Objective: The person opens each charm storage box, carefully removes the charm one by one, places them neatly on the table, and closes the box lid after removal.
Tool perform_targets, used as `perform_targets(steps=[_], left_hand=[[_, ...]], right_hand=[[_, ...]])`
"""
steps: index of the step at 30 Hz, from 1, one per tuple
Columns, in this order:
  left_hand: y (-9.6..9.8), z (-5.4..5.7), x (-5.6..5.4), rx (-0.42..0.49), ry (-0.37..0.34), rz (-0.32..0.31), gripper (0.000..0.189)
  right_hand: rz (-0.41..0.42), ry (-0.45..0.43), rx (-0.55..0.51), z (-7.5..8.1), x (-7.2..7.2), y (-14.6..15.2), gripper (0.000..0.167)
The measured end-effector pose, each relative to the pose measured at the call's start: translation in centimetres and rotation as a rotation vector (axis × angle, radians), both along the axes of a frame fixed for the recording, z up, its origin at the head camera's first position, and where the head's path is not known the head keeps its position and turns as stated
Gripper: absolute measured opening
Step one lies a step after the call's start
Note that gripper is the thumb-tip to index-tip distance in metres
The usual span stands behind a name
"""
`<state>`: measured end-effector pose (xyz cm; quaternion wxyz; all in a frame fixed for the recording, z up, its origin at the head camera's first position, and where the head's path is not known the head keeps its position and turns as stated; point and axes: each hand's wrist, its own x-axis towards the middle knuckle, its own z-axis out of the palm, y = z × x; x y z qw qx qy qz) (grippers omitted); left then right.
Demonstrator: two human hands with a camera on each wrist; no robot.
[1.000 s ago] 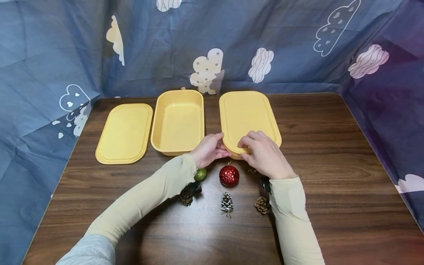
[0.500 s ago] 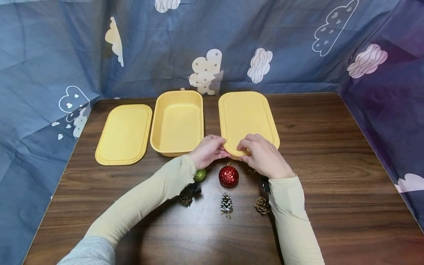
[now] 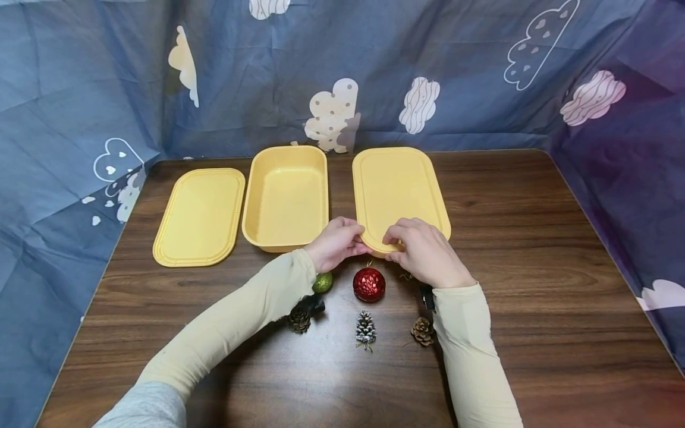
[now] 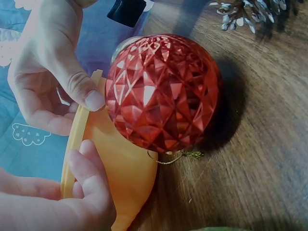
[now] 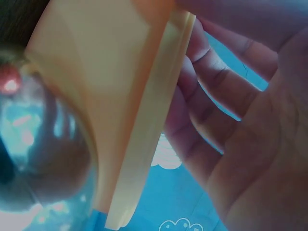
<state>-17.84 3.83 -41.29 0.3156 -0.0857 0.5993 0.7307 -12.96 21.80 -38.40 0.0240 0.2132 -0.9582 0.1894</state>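
A yellow lid lies on the right-hand yellow box, whose front wall shows in the left wrist view. My left hand pinches the lid's rim at its front left corner. My right hand grips the front edge, its fingers curled over the top and its thumb under the rim. Just in front of the box sits a red faceted bauble with a gold loop. A shiny silver bauble sits beneath my right hand, hidden from the head view except for its gold string.
An open yellow box stands left of the lidded one, with a loose yellow lid beside it. Nearer are a green bauble, partly covered by my left arm, a dark pine cone, a frosted one and a brown one.
My left fingers have drawn in around the lid's corner, the thumb moving onto the rim. My right hand keeps its hold, and the other objects stay put.
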Motion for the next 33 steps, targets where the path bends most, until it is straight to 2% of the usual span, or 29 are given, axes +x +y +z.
perform_targets(steps=[12, 15, 20, 23, 26, 29, 33], left_hand=[[-0.5, 0.0, 0.1, -0.008, 0.024, -0.001, 0.017], [-0.6, 0.2, 0.3, -0.009, 0.035, -0.006, 0.023], [-0.8, 1.0, 1.0, -0.040, 0.084, -0.042, 0.048], [-1.0, 1.9, 1.8, -0.097, 0.141, -0.076, 0.058], [-1.4, 3.1, 2.6, -0.168, 0.225, -0.111, 0.060], [-2.4, 4.3, 3.3, -0.197, 0.316, -0.147, 0.053], [-5.2, 5.7, 4.1, -0.249, 0.466, -0.225, 0.033]], right_hand=[[-0.086, -0.058, -0.020, 0.2, -0.1, 0.1, 0.024], [-0.085, -0.061, -0.018, 0.3, -0.1, 0.1, 0.024], [-0.092, -0.079, -0.019, 0.3, -0.1, 0.3, 0.024], [-0.097, -0.074, -0.026, 0.2, -0.1, 0.4, 0.023], [-0.097, -0.064, -0.030, 0.1, 0.0, 0.5, 0.022], [-0.095, -0.064, -0.029, 0.1, 0.0, 0.5, 0.020], [-0.091, -0.066, -0.019, 0.0, 0.0, 0.5, 0.019]])
